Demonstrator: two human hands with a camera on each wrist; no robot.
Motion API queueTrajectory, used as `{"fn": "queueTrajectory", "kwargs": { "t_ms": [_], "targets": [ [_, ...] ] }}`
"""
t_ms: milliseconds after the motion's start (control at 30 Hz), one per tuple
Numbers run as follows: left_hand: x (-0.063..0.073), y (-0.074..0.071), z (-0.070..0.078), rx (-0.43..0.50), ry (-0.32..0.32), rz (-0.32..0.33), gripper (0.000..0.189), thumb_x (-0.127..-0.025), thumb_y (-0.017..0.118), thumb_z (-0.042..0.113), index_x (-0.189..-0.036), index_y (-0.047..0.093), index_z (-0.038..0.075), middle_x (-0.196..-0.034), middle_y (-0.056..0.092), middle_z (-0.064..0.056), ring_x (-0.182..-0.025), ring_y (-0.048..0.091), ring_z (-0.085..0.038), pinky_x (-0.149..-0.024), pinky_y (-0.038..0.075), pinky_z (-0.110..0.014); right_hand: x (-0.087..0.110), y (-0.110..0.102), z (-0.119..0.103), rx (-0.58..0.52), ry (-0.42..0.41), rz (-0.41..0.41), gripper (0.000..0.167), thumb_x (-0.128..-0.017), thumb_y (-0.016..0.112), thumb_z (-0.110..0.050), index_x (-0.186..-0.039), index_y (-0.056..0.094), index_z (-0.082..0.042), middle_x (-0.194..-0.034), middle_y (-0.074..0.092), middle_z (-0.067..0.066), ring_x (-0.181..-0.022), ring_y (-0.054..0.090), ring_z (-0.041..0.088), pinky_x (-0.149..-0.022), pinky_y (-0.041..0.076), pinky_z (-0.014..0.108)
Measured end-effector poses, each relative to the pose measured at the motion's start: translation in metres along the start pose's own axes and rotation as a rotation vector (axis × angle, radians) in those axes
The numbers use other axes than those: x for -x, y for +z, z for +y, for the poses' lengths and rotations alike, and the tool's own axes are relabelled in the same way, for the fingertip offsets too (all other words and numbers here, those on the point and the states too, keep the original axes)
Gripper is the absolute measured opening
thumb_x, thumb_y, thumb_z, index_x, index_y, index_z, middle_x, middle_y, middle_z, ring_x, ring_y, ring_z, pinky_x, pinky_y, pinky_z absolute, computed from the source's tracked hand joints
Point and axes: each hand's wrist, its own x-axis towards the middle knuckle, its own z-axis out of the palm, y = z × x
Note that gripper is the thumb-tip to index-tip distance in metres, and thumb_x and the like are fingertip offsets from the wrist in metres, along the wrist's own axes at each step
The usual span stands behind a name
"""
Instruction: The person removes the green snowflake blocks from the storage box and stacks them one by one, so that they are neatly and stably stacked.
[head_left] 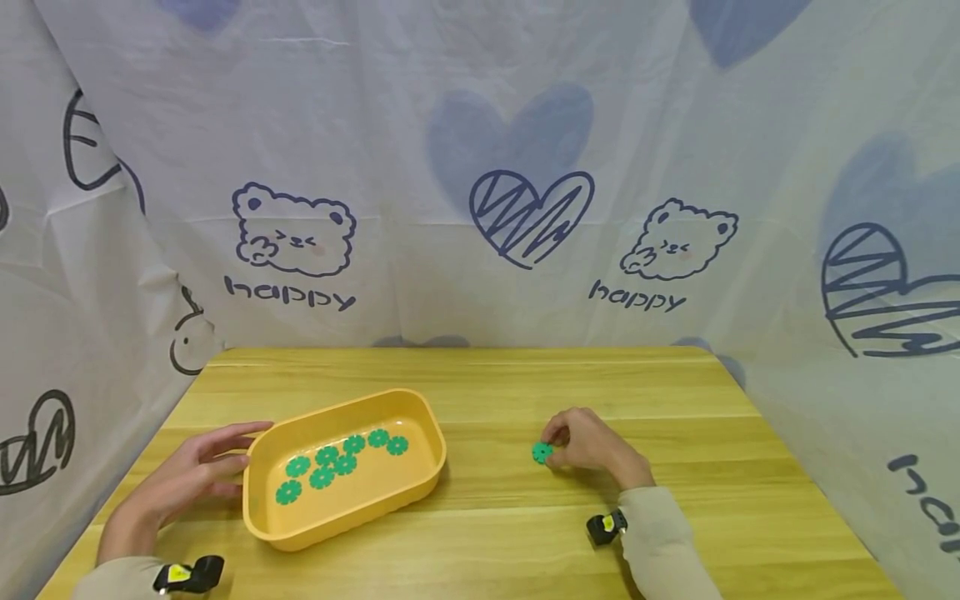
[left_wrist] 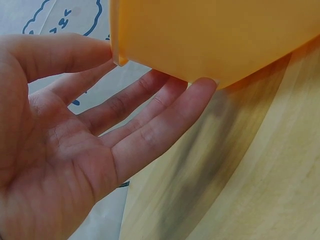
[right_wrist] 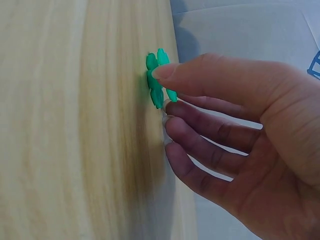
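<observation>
On backdrop cloth (head_left: 420, 308), "happy" lettering; right hand (head_left: 592, 442) pinches green disc (head_left: 541, 452).

Left grip (head_left: 193, 468), fingers (left_wrist: 165, 122) extended and spread, right grip (head_left: 588, 442) pinching, fingers curled, forearms (head_left: 663, 533) angled inward

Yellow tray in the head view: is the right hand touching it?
No, the right hand is apart from the yellow tray, with wooden table visible between them.
</observation>
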Motion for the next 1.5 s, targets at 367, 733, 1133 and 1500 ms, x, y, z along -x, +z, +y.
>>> {"fn": "queueTrajectory", "kwargs": {
  "t_ms": [367,733,1133,1500],
  "targets": [
    [0.0008,-0.0007,0.0013,0.023,0.020,-0.017,0.059,-0.106,0.058,0.018,-0.158,0.036,0.002,-0.128,0.059,0.031,-0.113,0.066,0.002,-0.088,0.065,-0.039,0.0005,-0.0005,-0.0013,0.012,-0.008,0.010,0.021,-0.078,0.089,-0.008,-0.096,0.077,-0.005,-0.094,0.074,0.003,-0.085,0.066,0.014,-0.077,0.060,0.028],
    [0.0006,-0.0018,0.0014,0.032,0.021,-0.029,0.060,-0.106,0.058,0.018,-0.158,0.035,0.002,-0.128,0.058,0.030,-0.114,0.066,0.002,-0.089,0.065,-0.039,0.0000,-0.0001,-0.0004,0.013,0.001,0.024,0.020,-0.078,0.090,-0.008,-0.094,0.078,-0.007,-0.092,0.073,0.002,-0.085,0.065,0.013,-0.077,0.060,0.028],
    [0.0004,-0.0015,-0.0005,0.043,0.030,-0.034,0.059,-0.105,0.058,0.015,-0.158,0.036,0.002,-0.128,0.059,0.032,-0.114,0.065,0.003,-0.089,0.064,-0.039,-0.0001,-0.0006,0.0002,-0.003,0.002,0.010,0.018,-0.080,0.089,-0.008,-0.094,0.078,-0.007,-0.094,0.074,0.002,-0.087,0.066,0.015,-0.078,0.060,0.029],
    [0.0000,0.0001,0.0006,0.019,-0.009,-0.005,0.061,-0.105,0.060,0.018,-0.159,0.035,0.003,-0.135,0.059,0.024,-0.113,0.066,0.002,-0.090,0.064,-0.040,0.0012,-0.0003,0.0004,-0.013,0.012,0.007,0.019,-0.081,0.088,-0.008,-0.097,0.078,-0.006,-0.095,0.073,0.003,-0.087,0.066,0.015,-0.079,0.061,0.030]
  ]
}}
